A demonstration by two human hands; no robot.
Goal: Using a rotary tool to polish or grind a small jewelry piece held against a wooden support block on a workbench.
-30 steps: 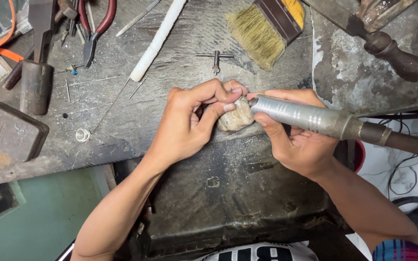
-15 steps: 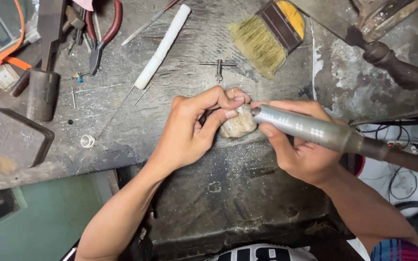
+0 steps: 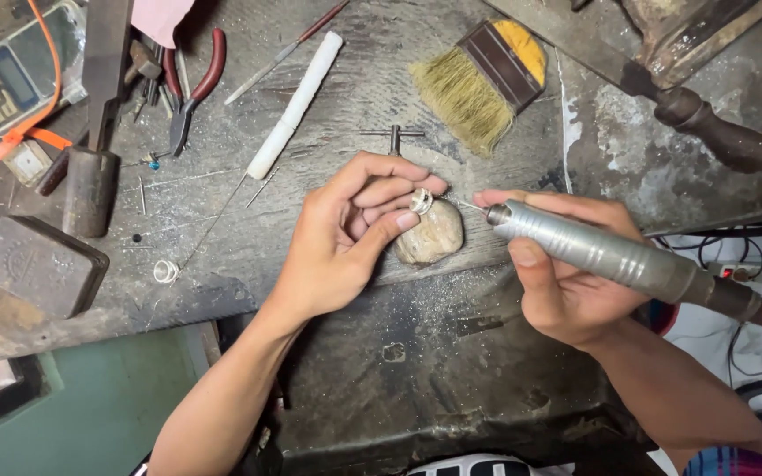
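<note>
Silver ring (image 3: 421, 200), small and bright, is pinched between the thumb and fingertips of the left hand (image 3: 350, 234), and it rests on top of a rounded wooden bench peg (image 3: 431, 234) at the near edge of the workbench (image 3: 222, 256). The left hand is closed around the ring, with the thumb pressing from the near side. The right hand (image 3: 566, 278) is wrapped tight on a grey metal rotary handpiece (image 3: 593, 251), thumb across the barrel. The long axis of this tool runs from the lower right up to the left, and its thin tip points at the ring but stands just beside it, with a small gap; the ring lies to the left of the tip. The left hand is the one on the ring, the right only comes near through the tool.

Further on the bench, to the left, a second small ring (image 3: 166, 271) lies alone near a dark square steel block (image 3: 41, 264). Behind that a hammer (image 3: 94, 132) lies on the bench, and a white rod (image 3: 297, 104) lies in a slant. A small T-shaped metal key (image 3: 393, 137) is just beyond the left fingers. At the far side I see red-handled pliers (image 3: 191, 92), a flat brush (image 3: 482, 84) with pale bristles and a yellow end, and a pocket scale (image 3: 6, 79) with an orange strap in the far left corner. A dark wooden tool handle (image 3: 716, 132) lies at the far right.
</note>
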